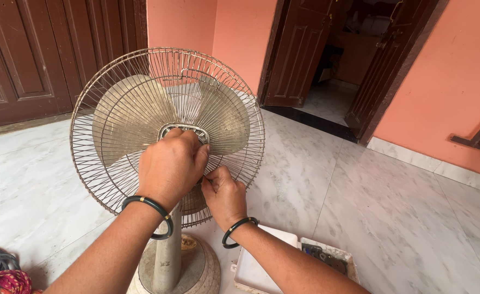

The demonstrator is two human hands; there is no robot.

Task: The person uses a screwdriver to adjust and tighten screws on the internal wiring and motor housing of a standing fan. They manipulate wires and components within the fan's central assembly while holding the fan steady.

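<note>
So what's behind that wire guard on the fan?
Behind the wire guard, dusty pale blades show. The left hand and right hand cover the hub and lower blade.

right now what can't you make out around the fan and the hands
- Centre cap of the fan guard, head view: mostly covered by the left hand.
- Right hand fingers: whatever they pinch is too small and hidden behind them.
- Fan base: cut off by the bottom edge, stand partly behind the forearms.
- White tray: cut by the bottom edge; the dark contents are unclear.
</note>
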